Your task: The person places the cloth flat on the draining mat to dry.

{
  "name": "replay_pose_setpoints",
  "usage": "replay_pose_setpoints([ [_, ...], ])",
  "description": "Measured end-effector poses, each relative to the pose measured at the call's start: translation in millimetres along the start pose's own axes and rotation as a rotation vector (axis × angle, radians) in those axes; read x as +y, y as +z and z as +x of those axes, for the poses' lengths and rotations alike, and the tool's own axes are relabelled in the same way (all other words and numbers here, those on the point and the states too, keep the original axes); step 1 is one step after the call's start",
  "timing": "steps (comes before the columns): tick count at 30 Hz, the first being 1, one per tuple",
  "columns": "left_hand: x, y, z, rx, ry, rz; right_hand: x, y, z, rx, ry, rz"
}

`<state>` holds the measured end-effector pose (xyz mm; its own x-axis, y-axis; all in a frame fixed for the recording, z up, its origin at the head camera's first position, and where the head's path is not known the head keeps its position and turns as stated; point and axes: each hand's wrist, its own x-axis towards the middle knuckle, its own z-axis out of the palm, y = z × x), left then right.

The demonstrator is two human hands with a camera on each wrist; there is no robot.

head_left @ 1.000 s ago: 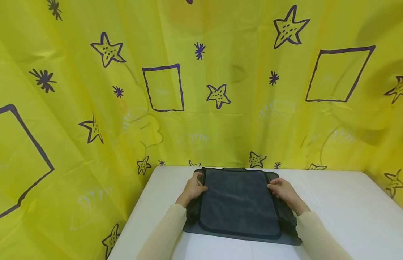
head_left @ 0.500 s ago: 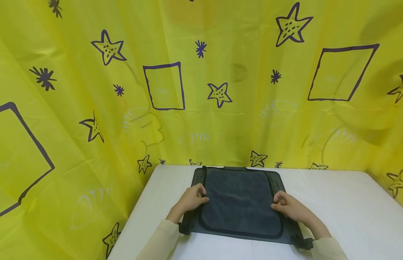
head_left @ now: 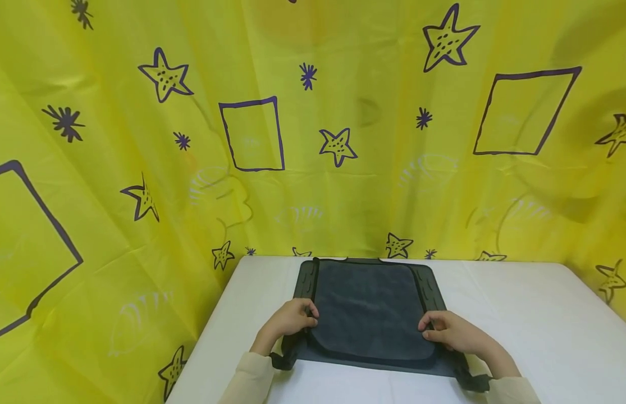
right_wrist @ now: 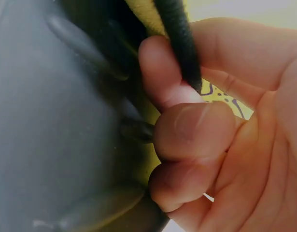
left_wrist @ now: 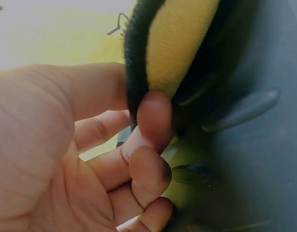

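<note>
A dark blue-grey cloth point(head_left: 368, 308) with a black border lies over a dark grey board point(head_left: 434, 289) that has raised ridges along its sides. On the cloth's left edge, toward the near end, my left hand point(head_left: 288, 318) pinches the border between thumb and fingers. Its wrist view shows the black border point(left_wrist: 137, 58) held there, with a yellowish underside point(left_wrist: 179, 43) turned up off the board. My right hand point(head_left: 456, 332) pinches the opposite edge at about the same height; in the right wrist view the border point(right_wrist: 176, 41) passes between thumb and index finger.
Board and cloth lie on a white table point(head_left: 520, 314), near its back edge. Behind and to the left hangs a yellow curtain point(head_left: 373, 196) printed with purple stars and frames. A black strap point(head_left: 283, 359) is at each wrist.
Both hands have slid from the cloth's far corners along its side edges toward me. More of the board's ridged sides shows at the back. The board has stayed in place.
</note>
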<state>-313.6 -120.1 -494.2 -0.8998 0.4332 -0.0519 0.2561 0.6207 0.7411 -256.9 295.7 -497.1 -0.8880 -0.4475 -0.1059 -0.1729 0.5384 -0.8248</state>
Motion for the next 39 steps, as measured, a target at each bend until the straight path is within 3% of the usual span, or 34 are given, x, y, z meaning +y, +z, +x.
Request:
replay_pose_setpoints([
  [8, -4.5, 1.1, -4.7, -0.012, 0.000, -0.031, -4.8, 0.0, -4.0, -0.028, -0.001, -0.001],
  [15, -1.9, -0.9, -9.3, -0.005, 0.002, 0.024, -3.9, -2.7, -8.6, -0.003, 0.038, -0.067],
  [29, -2.2, -4.7, -7.2, 0.078, 0.032, 0.111, 0.1, -9.6, -5.7, -0.042, 0.018, -0.052],
  [32, -2.0, -6.9, -6.4, 0.130, 0.044, 0.119, -0.5, -12.6, -5.9, -0.027, 0.017, -0.069],
  [34, -2.0, -8.7, -6.1, 0.201, 0.056, 0.168, -1.2, -14.9, -7.0, 0.009, 0.039, -0.084],
  [39, -4.5, -17.0, -6.0, 0.394, 0.058, 0.357, -1.6, -19.8, -12.0, 0.191, 0.104, -0.164],
])
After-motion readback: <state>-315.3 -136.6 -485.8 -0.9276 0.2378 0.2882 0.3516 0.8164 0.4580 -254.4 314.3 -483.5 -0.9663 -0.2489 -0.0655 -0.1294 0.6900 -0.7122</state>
